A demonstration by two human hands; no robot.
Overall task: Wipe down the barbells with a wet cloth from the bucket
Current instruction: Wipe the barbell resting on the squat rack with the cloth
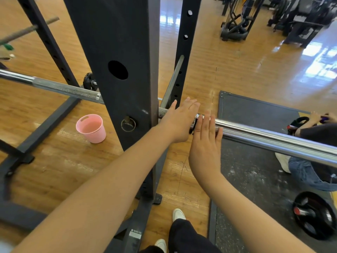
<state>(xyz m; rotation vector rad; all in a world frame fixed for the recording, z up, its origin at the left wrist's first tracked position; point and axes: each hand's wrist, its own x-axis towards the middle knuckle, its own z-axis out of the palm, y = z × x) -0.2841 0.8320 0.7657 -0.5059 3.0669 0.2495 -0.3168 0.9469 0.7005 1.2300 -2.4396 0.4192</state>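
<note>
Rack upright (116, 52): dark steel post, near centre, one large round hole, a metal ring low on its face
Second upright (184, 52): behind, narrower, row of small holes
Rack base (36, 132): dark beams flat on the floor, left side
Floor (228, 70): glossy wood planks, bright window reflections at far right
Mat (255, 179): dark speckled rubber, lower right, chalky smears
Weight plate (312, 215): black, flat on the mat near the right edge
Other person (313, 148): crouched at right, dark top, jeans, white shoe
Machines (273, 17): dark gym equipment, top right, far off
White shoe (178, 214): bottom centre, below dark trousers
</note>
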